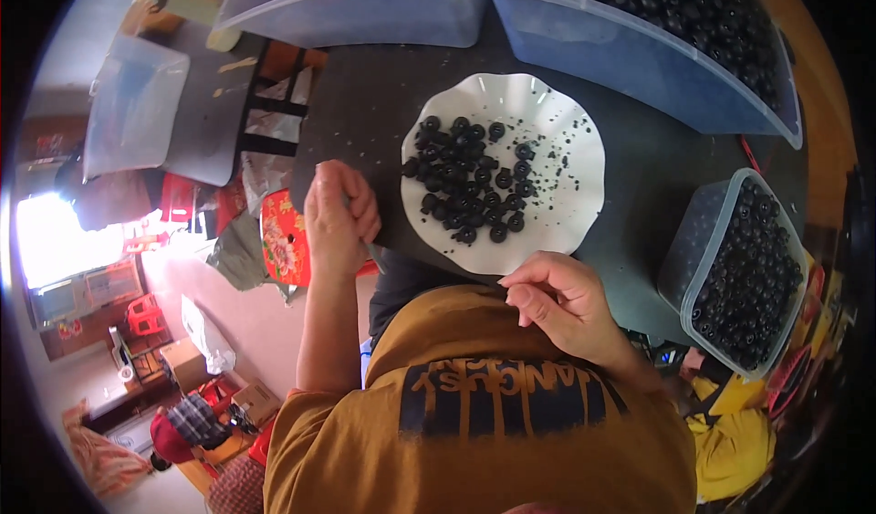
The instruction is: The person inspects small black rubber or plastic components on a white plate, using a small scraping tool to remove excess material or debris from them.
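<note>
A white plate [558, 224] with a wavy rim lies on the dark table in front of me. Small round black parts with holes [467, 183] are heaped on its left half, and tiny black scraps [546, 174] are scattered over the right. My left hand [339, 213] is raised at the table's edge, left of the plate, its fingers curled closed. Close to the plate's near rim, my right hand [561, 302] has its thumb and fingers drawn together. Whatever either hand may hold is hidden or too small to make out.
Large clear bins, one at the far left [365, 12] and one at the far right [630, 62], hold more black parts. A smaller tub [680, 258] full of them stands at right. Beyond the table's left side are an empty clear bin [137, 103] and a red floral stool [285, 240].
</note>
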### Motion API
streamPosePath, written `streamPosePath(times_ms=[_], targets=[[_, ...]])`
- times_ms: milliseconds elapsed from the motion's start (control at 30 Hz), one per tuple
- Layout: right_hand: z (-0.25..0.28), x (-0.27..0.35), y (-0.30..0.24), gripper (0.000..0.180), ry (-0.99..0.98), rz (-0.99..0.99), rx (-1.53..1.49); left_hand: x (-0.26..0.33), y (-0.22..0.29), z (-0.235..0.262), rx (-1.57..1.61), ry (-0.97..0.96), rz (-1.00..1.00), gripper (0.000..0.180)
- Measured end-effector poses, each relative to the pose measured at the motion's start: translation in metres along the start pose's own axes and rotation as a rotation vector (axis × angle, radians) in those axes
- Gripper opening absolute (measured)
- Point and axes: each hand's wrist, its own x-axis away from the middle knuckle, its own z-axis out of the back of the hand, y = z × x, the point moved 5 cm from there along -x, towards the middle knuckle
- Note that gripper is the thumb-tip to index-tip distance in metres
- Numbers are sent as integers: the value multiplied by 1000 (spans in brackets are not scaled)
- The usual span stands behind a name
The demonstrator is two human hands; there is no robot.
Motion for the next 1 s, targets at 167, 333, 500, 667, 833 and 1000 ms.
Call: streamPosePath(times_ms=[167,333,500,667,833,1000], targets=[[-1,-5,-21,8,-3,137,293,-14,0,-11,36,-113,35,37],[-2,-31,-43,8,139,347,541,-24,-3,-25,9,-264,86,36],[7,-62,-58,17,418,430,1282,-28,-2,-24,120,-390,94,35],[2,-82,-47,16,392,267,1488,-27,0,-18,197,-414,85,34],[0,-91,-44,15,354,129,1494,-28,1,-17,229,-425,106,33],[0,-93,-46,15,402,204,1519,-30,1,-18,255,-437,83,33]])
